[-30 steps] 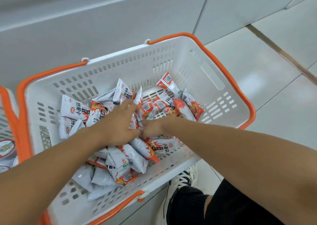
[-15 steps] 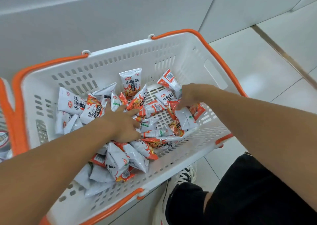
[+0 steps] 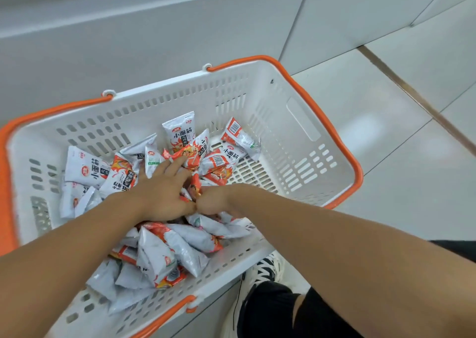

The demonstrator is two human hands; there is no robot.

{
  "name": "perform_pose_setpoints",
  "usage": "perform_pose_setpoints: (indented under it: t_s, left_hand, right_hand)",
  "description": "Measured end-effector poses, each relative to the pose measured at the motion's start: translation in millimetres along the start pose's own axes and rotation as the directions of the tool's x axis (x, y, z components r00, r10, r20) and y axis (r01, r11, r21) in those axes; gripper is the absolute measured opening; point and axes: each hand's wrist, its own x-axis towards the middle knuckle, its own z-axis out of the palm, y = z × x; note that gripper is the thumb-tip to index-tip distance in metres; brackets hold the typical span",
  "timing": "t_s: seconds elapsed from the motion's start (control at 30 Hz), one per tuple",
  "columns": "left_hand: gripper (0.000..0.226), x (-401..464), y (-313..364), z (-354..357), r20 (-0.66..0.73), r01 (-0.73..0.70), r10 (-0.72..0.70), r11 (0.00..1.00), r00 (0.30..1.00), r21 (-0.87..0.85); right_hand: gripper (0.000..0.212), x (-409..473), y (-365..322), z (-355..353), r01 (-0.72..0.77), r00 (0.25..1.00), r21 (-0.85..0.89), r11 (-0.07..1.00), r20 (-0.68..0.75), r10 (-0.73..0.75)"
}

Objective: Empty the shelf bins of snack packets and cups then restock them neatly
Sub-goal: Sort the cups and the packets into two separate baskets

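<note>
A white plastic basket (image 3: 283, 121) with orange handles holds several white-and-orange snack packets (image 3: 180, 131), heaped loosely from the left wall to the near edge. Both of my hands are inside it, close together over the middle of the heap. My left hand (image 3: 159, 193) lies palm down on the pile, index finger stretched forward, the other fingers curled over orange packets. Beside its thumb, my right hand (image 3: 216, 201) is curled and pinches an orange packet (image 3: 194, 189). The basket's right third shows bare slotted floor.
A pale grey panel (image 3: 154, 41) rises behind the basket. Light floor tiles (image 3: 386, 157) with a dark joint strip stretch to the right. My black-and-white shoe (image 3: 262, 268) and black-clad leg sit below the basket's near edge.
My right hand has come back from the basket's right side to the middle, next to my left hand, now pinching a packet. The left hand stayed on the pile.
</note>
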Motion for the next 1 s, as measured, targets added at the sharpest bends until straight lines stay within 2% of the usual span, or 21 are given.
perform_pose_setpoints:
  t_s: [0.07, 0.13, 0.17, 0.2, 0.23, 0.27, 0.3, 0.33, 0.37, 0.47, 0.53, 0.57, 0.6, 0.67, 0.77, 0.83, 0.87, 0.93, 1.0]
  left_hand:
    - [0.107, -3, -6, 2, 0.010, -0.016, 0.015, 1.000, 1.000, 0.027]
    - [0.101, -5, -10, 2, 0.029, -0.031, 0.030, 0.998, 0.999, 0.047]
    - [0.097, -5, -11, 2, 0.043, -0.037, 0.035, 0.997, 0.998, 0.063]
    - [0.092, -4, -10, 3, 0.058, -0.042, 0.037, 0.995, 0.998, 0.089]
    - [0.088, -4, -10, 3, 0.072, -0.047, 0.038, 0.992, 0.997, 0.117]
    - [0.084, -3, -9, 4, 0.082, -0.051, 0.040, 0.990, 0.996, 0.135]
    - [0.082, -3, -9, 4, 0.089, -0.055, 0.042, 0.989, 0.995, 0.140]
    - [0.082, -2, -8, 4, 0.094, -0.057, 0.044, 0.989, 0.995, 0.139]
    - [0.084, -2, -8, 3, 0.097, -0.057, 0.043, 0.989, 0.994, 0.138]
    - [0.086, -2, -9, 2, 0.101, -0.054, 0.042, 0.991, 0.994, 0.123]
    - [0.078, -3, -9, 2, 0.100, -0.057, 0.046, 0.993, 0.994, 0.102]
    - [0.077, -3, -10, 3, 0.094, -0.058, 0.050, 0.994, 0.994, 0.088]
    - [0.078, -2, -11, 4, 0.087, -0.056, 0.050, 0.996, 0.995, 0.073]
    - [0.084, -3, -13, 4, 0.087, -0.048, 0.043, 0.998, 0.995, 0.050]
    - [0.087, -5, -13, 1, 0.081, -0.052, 0.051, 0.999, 0.995, 0.014]
    - [0.084, -12, -16, -6, 0.032, -0.110, 0.111, 0.994, 0.993, -0.025]
    - [0.080, -17, -19, -12, -0.019, -0.168, 0.167, 0.984, 0.986, -0.056]
    - [0.067, -33, -26, -29, -0.176, -0.249, 0.224, 0.959, 0.959, -0.133]
    - [0.055, -55, -35, -50, -0.392, -0.251, 0.170, 0.953, 0.904, -0.167]
  right_hand:
    - [0.009, 9, -2, 3, 0.015, 1.000, -0.078, 0.997, 0.000, -0.015]
    - [0.010, 10, 9, -18, -0.044, 0.998, -0.003, 0.999, 0.036, 0.044]
    - [0.016, 9, 16, -33, -0.073, 0.997, 0.080, 0.994, -0.019, 0.075]
    - [0.018, 9, 22, -52, -0.089, 0.981, 0.123, 0.988, -0.160, 0.108]
    - [0.019, 9, 30, -71, -0.092, 0.923, 0.105, 0.990, -0.364, 0.124]
    - [0.023, 10, 39, -88, -0.131, 0.825, 0.035, 0.991, -0.550, 0.129]
    - [0.033, 12, 47, -99, -0.169, 0.740, -0.026, 0.985, -0.664, 0.109]
    - [0.051, 13, 52, -105, -0.195, 0.731, -0.055, 0.979, -0.673, 0.108]
    - [0.063, 19, 60, -110, -0.177, 0.777, -0.039, 0.983, -0.618, 0.116]
    - [0.047, 18, 57, -95, -0.104, 0.913, 0.079, 0.991, -0.387, 0.126]
    - [0.060, 14, 43, -78, -0.085, 0.970, 0.131, 0.988, -0.216, 0.112]
    - [0.059, 13, 34, -68, -0.073, 0.989, 0.050, 0.996, -0.128, 0.079]
    - [0.050, 12, 22, -57, -0.075, 0.996, -0.127, 0.989, -0.061, 0.068]
    - [0.025, 13, 3, -33, -0.049, 0.999, -0.465, 0.884, -0.004, 0.053]
    - [0.019, 14, -11, -16, -0.037, 0.997, -0.723, 0.690, 0.015, 0.070]
    - [0.013, 2, -20, -25, -0.059, 0.997, -0.795, 0.604, -0.013, 0.081]
    - [0.015, -2, -25, -33, -0.084, 0.996, -0.805, 0.587, -0.056, 0.066]
    - [0.022, -17, -43, -54, -0.089, 0.986, -0.791, 0.605, -0.157, -0.060]
    - [0.020, -42, -76, -73, -0.028, 0.923, -0.756, 0.654, -0.270, -0.273]
